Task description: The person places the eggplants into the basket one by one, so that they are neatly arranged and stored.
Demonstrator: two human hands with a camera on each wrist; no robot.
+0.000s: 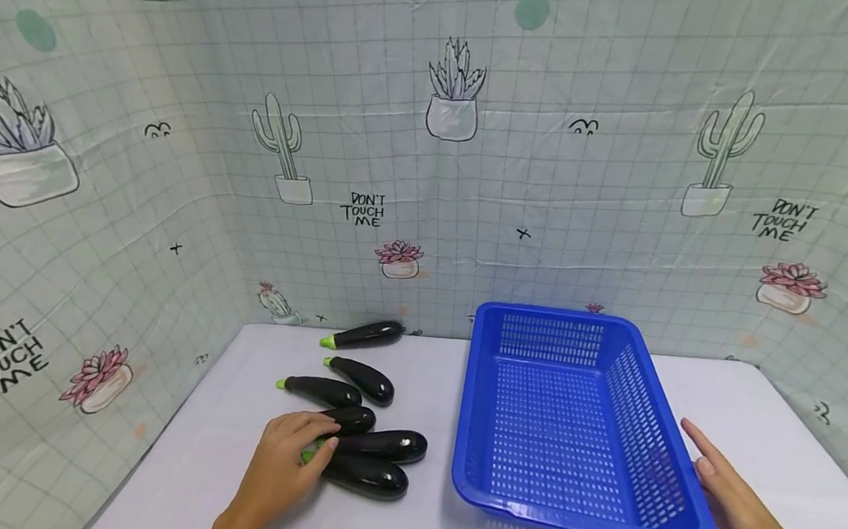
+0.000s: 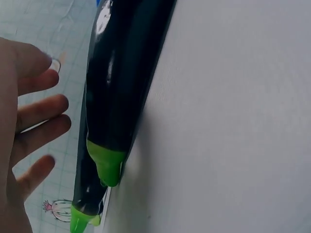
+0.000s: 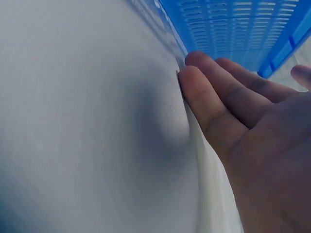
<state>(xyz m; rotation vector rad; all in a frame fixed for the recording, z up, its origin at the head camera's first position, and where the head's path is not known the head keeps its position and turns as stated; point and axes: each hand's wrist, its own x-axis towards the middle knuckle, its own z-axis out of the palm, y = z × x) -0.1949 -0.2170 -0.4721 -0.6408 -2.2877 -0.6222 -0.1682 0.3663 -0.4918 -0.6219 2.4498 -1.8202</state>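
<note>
In the head view several glossy black eggplants with green stem ends lie on the left part of the table. My left hand reaches over the stem ends of the nearest ones, among them the front eggplant and the one behind it. The left wrist view has its fingers spread and loosely bent beside an eggplant, with a gap between. At the right side of a blue plastic basket is my right hand, its fingers extended close along the wall. No eggplant shows inside the basket.
Farther back lie other eggplants, the rearmost one near the table's back edge. The white table is enclosed behind and at the sides by a grid-patterned cloth printed with potted cacti.
</note>
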